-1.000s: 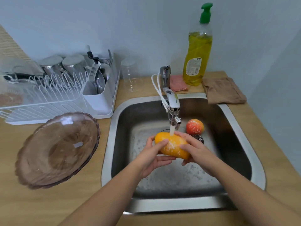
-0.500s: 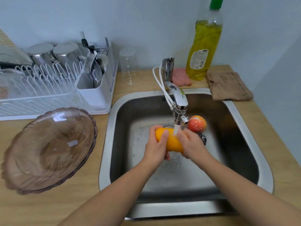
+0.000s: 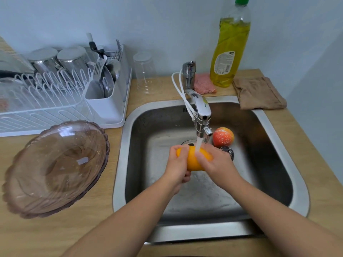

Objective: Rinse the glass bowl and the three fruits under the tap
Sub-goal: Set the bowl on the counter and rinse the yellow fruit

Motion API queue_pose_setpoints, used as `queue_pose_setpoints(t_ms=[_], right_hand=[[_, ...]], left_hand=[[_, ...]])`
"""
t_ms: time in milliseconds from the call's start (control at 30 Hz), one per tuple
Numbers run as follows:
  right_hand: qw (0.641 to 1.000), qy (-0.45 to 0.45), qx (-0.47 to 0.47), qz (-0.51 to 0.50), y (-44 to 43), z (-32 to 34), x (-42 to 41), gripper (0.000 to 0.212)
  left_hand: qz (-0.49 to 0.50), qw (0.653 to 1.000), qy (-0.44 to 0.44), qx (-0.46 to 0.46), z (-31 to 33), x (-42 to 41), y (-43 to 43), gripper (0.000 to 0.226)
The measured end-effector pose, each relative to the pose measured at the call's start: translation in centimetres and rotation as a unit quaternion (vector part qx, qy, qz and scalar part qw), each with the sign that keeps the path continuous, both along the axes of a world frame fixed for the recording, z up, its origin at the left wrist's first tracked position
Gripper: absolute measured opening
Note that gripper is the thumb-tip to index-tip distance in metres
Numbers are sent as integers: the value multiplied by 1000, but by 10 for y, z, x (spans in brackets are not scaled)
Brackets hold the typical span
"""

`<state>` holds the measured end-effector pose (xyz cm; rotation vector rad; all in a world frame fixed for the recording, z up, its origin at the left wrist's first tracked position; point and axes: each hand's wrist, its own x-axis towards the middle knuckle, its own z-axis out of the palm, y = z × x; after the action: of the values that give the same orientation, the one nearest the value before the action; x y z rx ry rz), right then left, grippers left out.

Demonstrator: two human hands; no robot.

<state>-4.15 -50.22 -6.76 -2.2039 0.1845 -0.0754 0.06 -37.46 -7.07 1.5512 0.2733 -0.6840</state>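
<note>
Both the left hand (image 3: 177, 164) and right hand (image 3: 216, 164) curl round the orange fruit (image 3: 193, 162) under the tap (image 3: 202, 119) stream. The red fruit (image 3: 222, 136) lies just beyond the right hand; the glass bowl (image 3: 55, 167) sits well left

a single head-worn wide-angle view looks forward and down, close over the sink (image 3: 118, 164) and counter (image 3: 55, 236).

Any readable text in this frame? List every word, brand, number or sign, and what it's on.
Pale label on the yellow dish-soap bottle with green cap: brand word at the top, too blurred to read; fine print below, too small.
Small sticker on the chrome tap spout: too small to read.
No other text visible; nothing in the frame is legible.
</note>
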Motion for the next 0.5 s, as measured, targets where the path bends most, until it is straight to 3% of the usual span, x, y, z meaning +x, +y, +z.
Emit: queue_pose_setpoints(t_ms=[33,100,133,167,233,300,367,433,467,500], right_hand=[[994,69,67,-54,2,3,6,21],[925,249,226,-177,4,10,18,30],[902,294,247,-197,4,13,19,34],[916,278,219,-189,3,10,19,33],[983,96,79,-135,3,0,9,28],[996,-58,-48,-50,0,-7,-4,36],[995,-74,-60,-17,-1,-12,-6,42],[996,68,26,-48,4,-8,0,28],[973,174,125,-89,6,-1,6,30],[927,270,219,-139,5,4,11,39]], left_hand=[[-11,998,-60,24,-1,-4,0,19],[-46,981,-182,48,-6,-11,2,23],[-56,976,-206,38,-7,-13,3,25],[-51,980,-192,29,-8,-14,2,25],[-10,997,-73,19,-1,-9,-1,21],[19,998,57,7,7,0,-1,25],[9,999,39,28,9,7,0,28],[-22,993,-105,56,9,6,2,20],[-37,983,-169,58,6,4,4,16],[-52,976,-207,52,2,1,6,15]])
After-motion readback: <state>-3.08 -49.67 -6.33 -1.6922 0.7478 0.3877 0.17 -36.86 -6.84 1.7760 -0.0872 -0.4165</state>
